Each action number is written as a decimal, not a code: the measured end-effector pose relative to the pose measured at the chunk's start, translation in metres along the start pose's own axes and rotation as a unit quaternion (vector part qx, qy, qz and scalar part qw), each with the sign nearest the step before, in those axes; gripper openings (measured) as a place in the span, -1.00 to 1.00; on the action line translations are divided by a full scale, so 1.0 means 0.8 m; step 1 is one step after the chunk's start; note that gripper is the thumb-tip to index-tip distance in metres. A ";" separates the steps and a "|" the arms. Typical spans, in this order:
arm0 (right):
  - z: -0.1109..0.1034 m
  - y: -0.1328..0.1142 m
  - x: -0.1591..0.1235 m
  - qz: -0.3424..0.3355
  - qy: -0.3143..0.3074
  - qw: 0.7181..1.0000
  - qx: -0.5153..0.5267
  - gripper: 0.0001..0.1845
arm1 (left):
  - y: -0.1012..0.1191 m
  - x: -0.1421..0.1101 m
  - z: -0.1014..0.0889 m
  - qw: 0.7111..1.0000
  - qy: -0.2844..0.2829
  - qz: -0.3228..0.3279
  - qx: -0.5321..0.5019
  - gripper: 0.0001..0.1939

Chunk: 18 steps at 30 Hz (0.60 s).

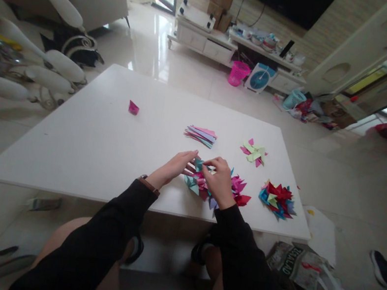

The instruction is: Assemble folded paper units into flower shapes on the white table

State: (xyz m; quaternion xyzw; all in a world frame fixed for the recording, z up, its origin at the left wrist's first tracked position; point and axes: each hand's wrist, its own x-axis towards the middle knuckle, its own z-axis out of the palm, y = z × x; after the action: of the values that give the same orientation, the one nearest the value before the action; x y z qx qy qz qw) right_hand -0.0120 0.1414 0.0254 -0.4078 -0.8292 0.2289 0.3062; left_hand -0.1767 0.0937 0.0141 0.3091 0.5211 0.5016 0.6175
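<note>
Above the near part of the white table, both of my hands meet at a small teal folded paper piece. My left hand holds its left side with thumb and fingertips. My right hand pinches its right side. Just below and partly hidden by the right hand lies a pile of folded paper pieces in pink, red, teal and lilac. Behind my hands is a fanned stack of paper strips in pink, lilac and teal. A pale green and pink paper pinwheel shape lies to the right of the stack.
A second pile of red and blue folded paper sits near the table's right edge. One magenta folded piece lies at the far left of the white table. A printed bag rests beyond the near right corner.
</note>
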 end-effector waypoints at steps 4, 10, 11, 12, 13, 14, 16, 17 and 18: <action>-0.020 0.018 -0.006 0.002 0.005 1.000 -0.022 -0.88 | 0.001 0.002 0.005 1.000 -0.010 -0.017 -0.001 -0.60; -0.086 0.090 -0.011 0.026 0.067 0.992 -0.100 -0.90 | 0.004 0.004 0.011 0.999 0.009 -0.021 0.029 -0.73; -0.102 0.110 -0.012 0.041 0.087 0.988 -0.123 -0.90 | 0.004 0.004 0.012 0.999 0.011 -0.022 0.033 -0.74; -0.118 0.132 -0.015 0.060 0.110 0.981 -0.150 -0.89 | 0.004 0.005 0.013 0.999 0.012 -0.023 0.037 -0.74; -0.134 0.153 -0.018 0.080 0.124 0.973 -0.176 -0.86 | 0.003 0.006 0.014 0.999 0.012 -0.024 0.040 -0.74; -0.150 0.175 -0.023 0.104 0.137 0.965 -0.201 -0.84 | 0.002 0.007 0.014 0.999 0.011 -0.024 0.043 -0.74; -0.180 0.216 -0.036 0.153 0.148 0.946 -0.243 -0.78 | 0.000 0.010 0.015 0.999 0.011 -0.025 0.047 -0.74; -0.192 0.233 -0.043 0.173 0.152 0.938 -0.261 -0.75 | -0.001 0.012 0.015 0.998 0.011 -0.025 0.049 -0.75; -0.203 0.249 -0.050 0.186 0.153 0.930 -0.278 -0.73 | -0.001 0.014 0.015 0.998 0.012 -0.025 0.051 -0.75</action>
State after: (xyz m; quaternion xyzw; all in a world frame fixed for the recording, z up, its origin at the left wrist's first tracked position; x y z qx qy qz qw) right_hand 0.2265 0.2415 0.0018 -0.6539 -0.7117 -0.0231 0.2555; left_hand -0.1656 0.1052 0.0126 0.3209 0.5605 0.4626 0.6073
